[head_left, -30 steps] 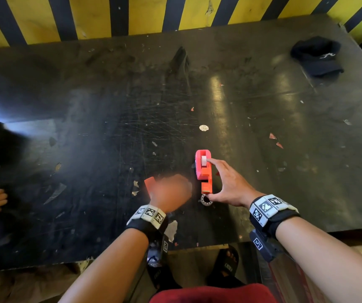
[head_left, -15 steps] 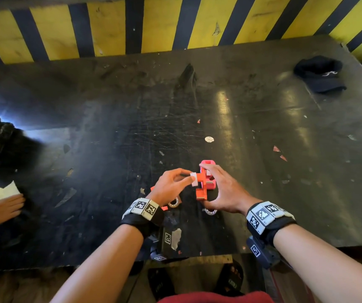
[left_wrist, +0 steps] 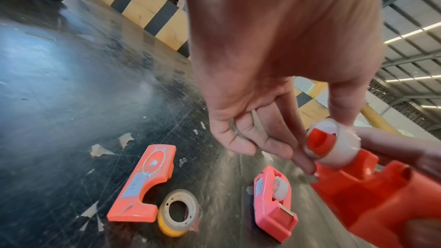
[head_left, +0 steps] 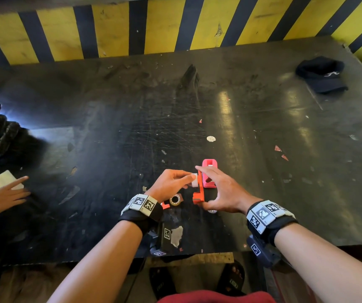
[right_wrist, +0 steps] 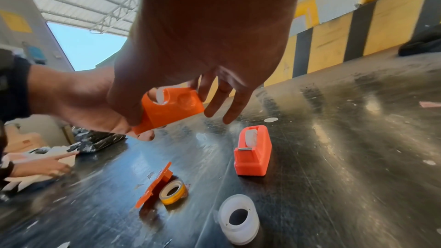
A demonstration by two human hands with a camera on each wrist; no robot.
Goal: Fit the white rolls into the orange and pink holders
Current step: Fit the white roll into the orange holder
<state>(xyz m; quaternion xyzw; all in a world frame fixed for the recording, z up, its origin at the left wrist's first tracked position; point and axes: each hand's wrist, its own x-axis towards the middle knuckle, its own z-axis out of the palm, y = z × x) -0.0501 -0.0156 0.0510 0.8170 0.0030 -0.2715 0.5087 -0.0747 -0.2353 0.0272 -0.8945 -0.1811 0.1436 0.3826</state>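
Left hand (head_left: 171, 182) pinches a white roll (left_wrist: 334, 146) by thumb and fingertips, seating it on the hub of the orange holder (right_wrist: 170, 108). Right hand (head_left: 221, 191) grips that holder above the bench (head_left: 285, 171). Pink holder (head_left: 209, 173) stands just beyond, already loaded. Advice: keep holder steady, roll square to hub, press straight. Spare white roll (right_wrist: 238, 220) lies on bench.
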